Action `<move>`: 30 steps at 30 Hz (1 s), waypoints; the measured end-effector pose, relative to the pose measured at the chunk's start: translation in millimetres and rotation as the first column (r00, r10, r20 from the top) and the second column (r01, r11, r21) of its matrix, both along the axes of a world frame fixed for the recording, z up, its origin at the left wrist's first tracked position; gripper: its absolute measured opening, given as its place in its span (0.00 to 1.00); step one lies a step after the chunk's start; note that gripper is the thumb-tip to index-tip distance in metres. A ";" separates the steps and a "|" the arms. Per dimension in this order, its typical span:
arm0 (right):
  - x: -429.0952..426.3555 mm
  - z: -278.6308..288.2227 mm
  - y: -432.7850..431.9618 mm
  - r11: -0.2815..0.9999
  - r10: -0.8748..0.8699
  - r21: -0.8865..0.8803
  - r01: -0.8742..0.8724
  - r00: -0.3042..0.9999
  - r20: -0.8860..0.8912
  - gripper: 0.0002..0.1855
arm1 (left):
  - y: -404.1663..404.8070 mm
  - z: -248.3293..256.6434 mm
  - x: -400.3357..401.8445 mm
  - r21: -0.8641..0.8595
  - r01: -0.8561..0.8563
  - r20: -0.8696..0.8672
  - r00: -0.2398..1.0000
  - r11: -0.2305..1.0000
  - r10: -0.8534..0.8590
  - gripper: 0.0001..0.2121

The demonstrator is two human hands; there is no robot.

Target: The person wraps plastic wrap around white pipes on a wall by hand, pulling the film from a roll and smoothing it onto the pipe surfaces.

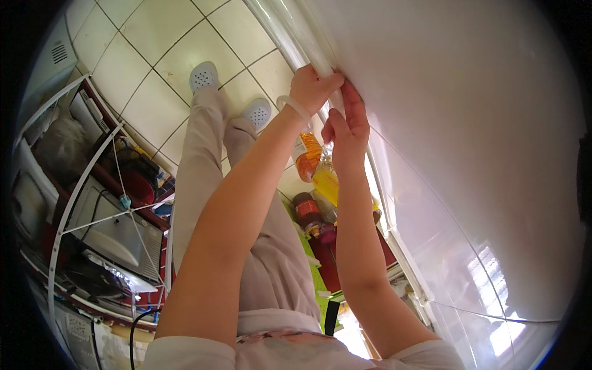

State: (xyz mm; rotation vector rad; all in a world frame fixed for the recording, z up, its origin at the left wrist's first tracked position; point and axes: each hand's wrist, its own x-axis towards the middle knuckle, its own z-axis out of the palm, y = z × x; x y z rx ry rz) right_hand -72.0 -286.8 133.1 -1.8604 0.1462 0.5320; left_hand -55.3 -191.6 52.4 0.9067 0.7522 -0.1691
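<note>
My left hand (314, 90), with a pale bangle (296, 110) at its wrist, closes around a white pipe (307, 34) that runs along a glossy white wall (444, 115). Its thumb lies across the pipe. Close below, my right hand (349, 127) reaches up beside the same pipe, and its longer fingertips meet the left thumb at the wall. The right thumb and forefinger are bent. Whether anything small is pinched at the fingertips is hidden. Past the right forearm stand a bottle of orange liquid (307, 157) and a bottle of yellow liquid (326, 182).
A dark bottle with a red label (306, 210) is near a green rack (317, 277). To the left, a white metal-framed rack (69, 203) holds a grey appliance (111, 226) and a red bowl (138, 187). My feet in pale clogs (203, 76) rest on the tiled floor (180, 41).
</note>
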 end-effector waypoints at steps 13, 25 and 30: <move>-105.7 -17.5 -107.0 0.906 -0.147 -0.372 0.203 0.974 0.172 0.13 | -31.0 -7.6 -4.0 -0.075 -0.264 0.015 0.964 0.962 0.265 0.08; -98.3 5.1 -88.1 0.753 0.228 -0.634 0.175 0.835 0.501 0.14 | -44.5 -30.0 -78.6 -0.132 0.147 0.111 0.985 0.980 -0.133 0.21; -71.9 -0.2 -103.2 0.731 0.339 -0.682 0.005 0.865 0.370 0.20 | -71.1 -26.0 -66.9 0.315 0.272 0.054 0.951 0.909 -0.303 0.10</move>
